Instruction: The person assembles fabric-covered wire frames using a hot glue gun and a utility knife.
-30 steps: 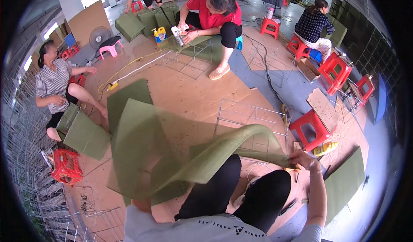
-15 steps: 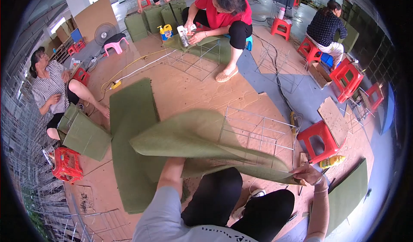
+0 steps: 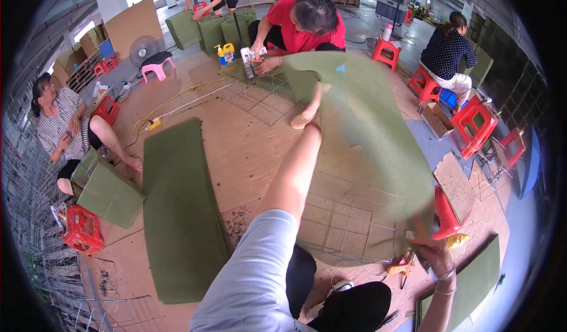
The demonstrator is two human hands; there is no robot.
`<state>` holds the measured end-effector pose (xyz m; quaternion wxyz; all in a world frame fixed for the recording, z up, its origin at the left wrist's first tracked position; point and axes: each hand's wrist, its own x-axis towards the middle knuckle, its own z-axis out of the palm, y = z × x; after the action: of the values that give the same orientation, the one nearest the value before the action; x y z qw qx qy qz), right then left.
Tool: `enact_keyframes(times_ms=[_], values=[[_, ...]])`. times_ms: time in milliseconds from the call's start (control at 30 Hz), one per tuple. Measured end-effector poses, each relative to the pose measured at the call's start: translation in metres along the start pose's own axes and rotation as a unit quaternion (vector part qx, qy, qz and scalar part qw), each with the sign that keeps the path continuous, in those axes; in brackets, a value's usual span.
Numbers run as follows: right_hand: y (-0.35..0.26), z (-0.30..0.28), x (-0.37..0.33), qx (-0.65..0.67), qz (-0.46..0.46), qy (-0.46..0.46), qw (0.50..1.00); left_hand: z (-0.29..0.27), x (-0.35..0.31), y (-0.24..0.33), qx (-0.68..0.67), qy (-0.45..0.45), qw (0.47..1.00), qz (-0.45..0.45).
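Note:
A large green sheet, blurred by motion, is lifted and curved over the floor in front of me. My right hand pinches its near right corner. My left arm reaches far forward to the sheet's left edge; my left hand is mostly covered there, with its fingers hidden. Beneath the sheet stands a wire frame, partly seen through the blur. A tool with an orange handle lies beside the frame, close to my right hand. Left of my arm, a stack of green sheets lies flat on the cardboard.
Ahead, a co-worker in red holds a white tool over another wire frame. A seated person is at left beside a folded green box. Red stools, a yellow bottle and more green sheets surround me.
The green sheet has swung up and away from me, from lying folded across my lap. My left arm has stretched forward with it, while my right hand keeps its corner. The stacked sheets are uncovered.

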<state>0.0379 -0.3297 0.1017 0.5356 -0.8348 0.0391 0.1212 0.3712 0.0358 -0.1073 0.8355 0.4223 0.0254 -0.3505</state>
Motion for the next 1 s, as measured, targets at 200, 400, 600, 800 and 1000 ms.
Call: enact_keyframes(times_ms=[200,400,600,800,1000], values=[[0.062,0.010,0.027,-0.064,0.004,-0.035,0.997,-0.011,0.006,-0.002,-0.001,-0.016,0.999,-0.029],[0.092,0.005,0.081,-0.028,-0.032,0.000,0.999,0.011,-0.015,-0.025,0.151,-0.067,0.985,-0.050],[0.080,-0.007,0.116,-0.198,-0.057,0.020,0.978,0.007,0.010,-0.052,0.270,0.144,0.937,-0.168],[0.107,-0.035,0.216,-0.654,-0.039,0.100,0.749,-0.012,0.047,-0.003,0.421,0.149,0.892,0.069],[-0.050,-0.066,0.144,-0.405,-0.266,0.389,0.783,0.099,0.044,0.104,0.223,0.216,0.830,0.463]])
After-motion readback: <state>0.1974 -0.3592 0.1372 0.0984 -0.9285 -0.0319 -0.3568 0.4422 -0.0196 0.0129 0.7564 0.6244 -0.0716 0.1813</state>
